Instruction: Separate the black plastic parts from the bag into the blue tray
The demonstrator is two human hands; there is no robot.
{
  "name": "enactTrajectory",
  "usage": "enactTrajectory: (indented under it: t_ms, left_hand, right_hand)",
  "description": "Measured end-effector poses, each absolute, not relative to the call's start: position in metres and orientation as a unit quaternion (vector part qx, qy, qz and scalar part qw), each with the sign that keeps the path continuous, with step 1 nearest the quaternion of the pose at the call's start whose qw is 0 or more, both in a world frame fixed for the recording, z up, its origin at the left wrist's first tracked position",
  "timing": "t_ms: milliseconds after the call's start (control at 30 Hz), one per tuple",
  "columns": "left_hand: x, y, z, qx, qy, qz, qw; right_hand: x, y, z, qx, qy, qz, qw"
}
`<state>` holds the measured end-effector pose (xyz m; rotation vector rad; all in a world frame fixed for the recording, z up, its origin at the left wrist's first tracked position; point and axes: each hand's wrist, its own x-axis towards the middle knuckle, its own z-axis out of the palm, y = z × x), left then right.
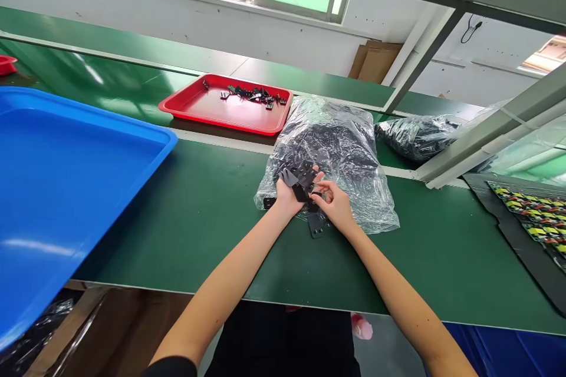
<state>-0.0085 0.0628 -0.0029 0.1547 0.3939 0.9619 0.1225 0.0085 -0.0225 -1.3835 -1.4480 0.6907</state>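
A clear plastic bag (pixel 340 147) stuffed with small black plastic parts lies on the green bench in front of me. My left hand (pixel 289 194) is closed around a handful of the black parts (pixel 300 179) at the bag's near edge. My right hand (pixel 336 203) pinches at the same bunch from the right, fingers bent. One flat black part (pixel 315 225) lies on the bench just below my hands.
A big blue tray (pixel 66 188) sits at my left. Beyond it, a red tray (pixel 207 109) holds several small black parts. A second bag of black parts (pixel 415 135) lies at the back right. A black mat with yellow-green pieces (pixel 535 218) is at the far right.
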Motion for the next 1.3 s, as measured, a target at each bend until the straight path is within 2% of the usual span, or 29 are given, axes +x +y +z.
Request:
enactTrajectory:
  t_ms: [367, 667, 833, 1100, 1300]
  left_hand:
    - [-0.008, 0.062, -0.004, 0.063, 0.198, 0.453, 0.867]
    - [-0.006, 0.058, -0.004, 0.089, 0.209, 0.375, 0.899]
    - [-0.004, 0.055, -0.005, 0.084, 0.207, 0.355, 0.908]
    - [-0.003, 0.058, -0.007, 0.071, 0.176, 0.393, 0.9]
    - [-0.005, 0.058, -0.006, 0.052, 0.182, 0.406, 0.894]
  right_hand:
    - [0.135, 0.014, -0.016, -0.565, -0.425, 0.384, 0.594]
    - [0.131, 0.016, -0.017, -0.56, -0.374, 0.36, 0.645]
    - [0.132, 0.015, -0.016, -0.56, -0.391, 0.354, 0.639]
    - [0.139, 0.017, -0.011, -0.521, -0.34, 0.44, 0.648]
    - [0.137, 0.015, -0.007, -0.511, -0.367, 0.507, 0.59]
